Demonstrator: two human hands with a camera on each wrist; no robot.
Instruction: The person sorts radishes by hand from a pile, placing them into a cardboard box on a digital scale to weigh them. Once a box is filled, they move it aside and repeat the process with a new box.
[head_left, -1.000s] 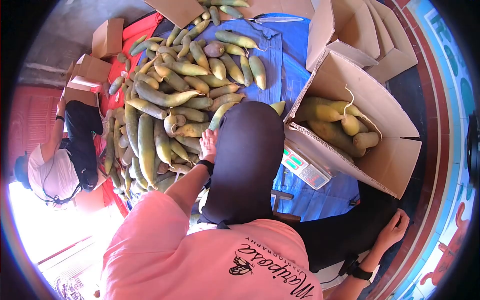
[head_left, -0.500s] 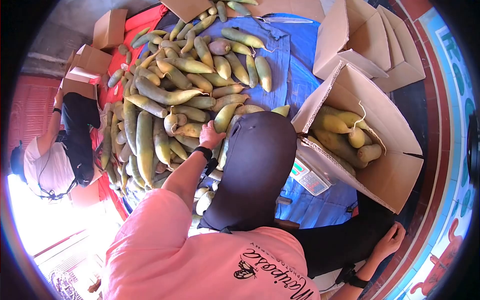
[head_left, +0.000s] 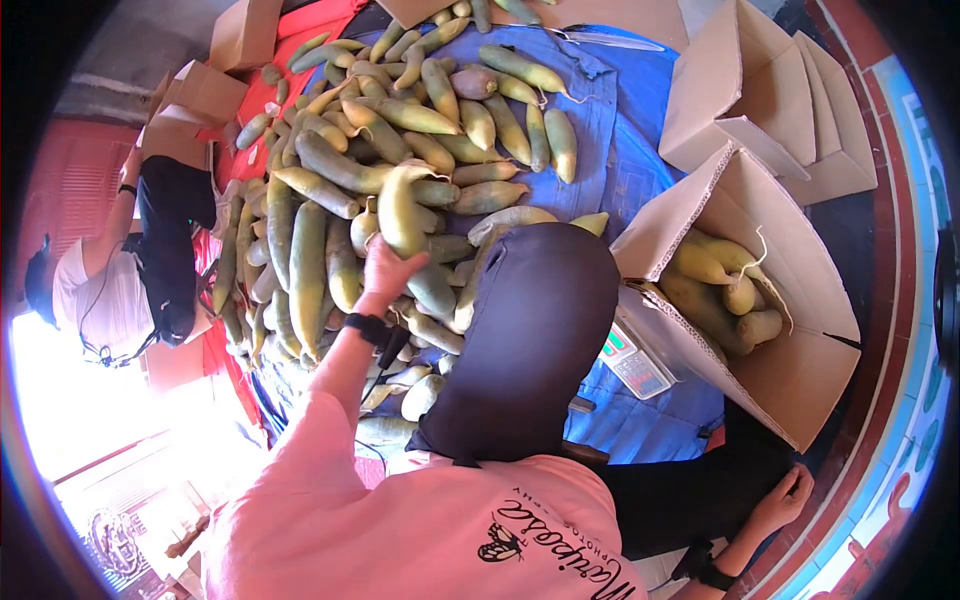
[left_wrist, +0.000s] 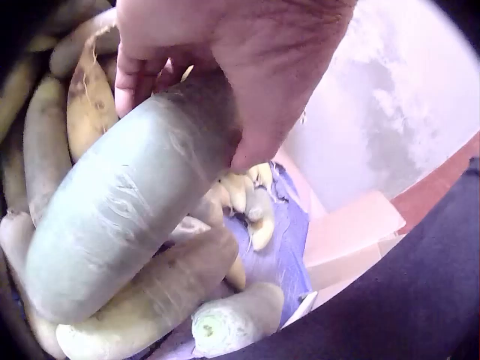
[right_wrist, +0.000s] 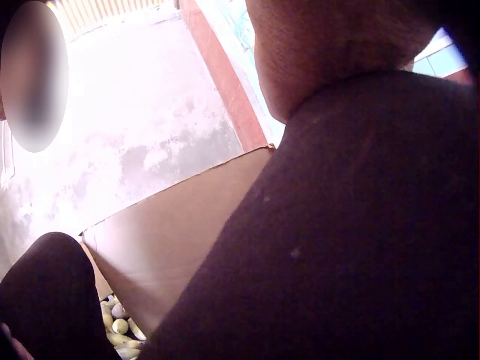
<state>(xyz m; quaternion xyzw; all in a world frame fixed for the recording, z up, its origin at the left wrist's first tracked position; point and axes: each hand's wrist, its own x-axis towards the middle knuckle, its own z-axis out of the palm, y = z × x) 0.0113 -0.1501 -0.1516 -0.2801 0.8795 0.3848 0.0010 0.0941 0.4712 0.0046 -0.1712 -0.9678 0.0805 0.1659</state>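
We are gripping the long green vegetable near its lower end with our left hand, fingers curled round it, its long axis pointing away from us above the pile, while our right hand is resting with relaxed fingers on the thigh, well apart.

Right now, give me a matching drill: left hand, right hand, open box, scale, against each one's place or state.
1. left hand
2. right hand
3. open cardboard box
4. scale

A. partly under the box, on the blue tarp
B. rests on a dark trouser leg
C. grips a green radish above the pile
D. partly filled with radishes

Pairs: 1-C, 2-B, 3-D, 4-A
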